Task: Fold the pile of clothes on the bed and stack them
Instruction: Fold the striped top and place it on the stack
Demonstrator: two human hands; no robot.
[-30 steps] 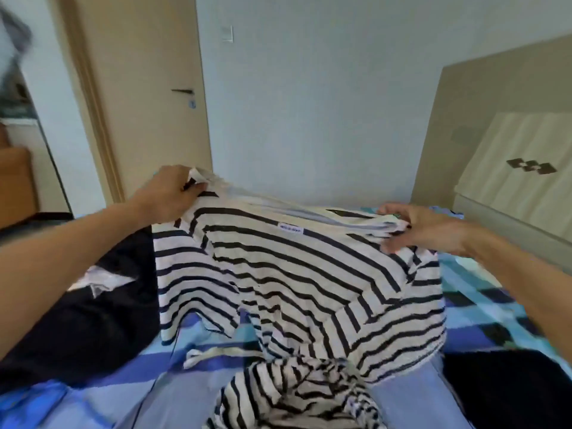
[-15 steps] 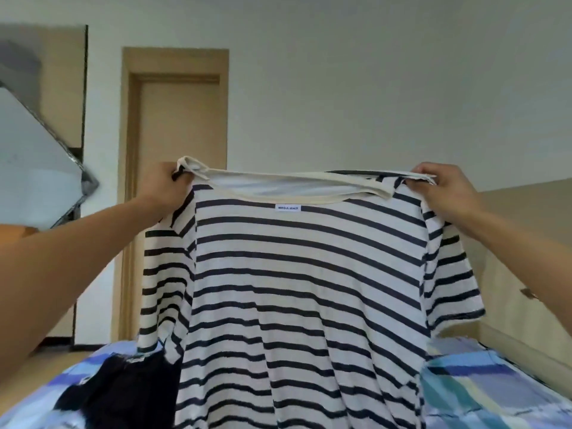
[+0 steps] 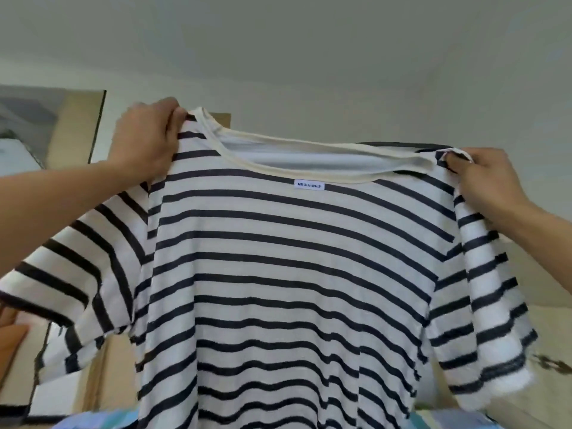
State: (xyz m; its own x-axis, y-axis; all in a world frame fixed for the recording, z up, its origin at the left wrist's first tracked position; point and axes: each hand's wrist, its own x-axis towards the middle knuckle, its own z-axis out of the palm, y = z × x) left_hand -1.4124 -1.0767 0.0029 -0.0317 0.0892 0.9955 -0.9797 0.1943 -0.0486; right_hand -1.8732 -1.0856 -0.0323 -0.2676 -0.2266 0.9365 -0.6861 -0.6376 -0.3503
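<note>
A white T-shirt with dark stripes (image 3: 288, 274) hangs spread out in front of me, held high in the air. It has a cream neckband and a small white label below the collar. My left hand (image 3: 145, 140) grips the shirt's left shoulder. My right hand (image 3: 483, 178) pinches the right shoulder seam. Both short sleeves hang down at the sides. The shirt's lower part runs out of the bottom of the view. The rest of the clothes pile is hidden behind it.
A strip of the blue checked bedsheet (image 3: 102, 419) shows at the bottom edge. Behind the shirt are a plain wall, a wooden door frame (image 3: 77, 125) at the left and a beige headboard (image 3: 544, 292) at the right.
Both hands have lifted the striped shirt from the bed up to full height and spread it flat. The view has tilted upward, so the bed and dark clothes have dropped out of sight.
</note>
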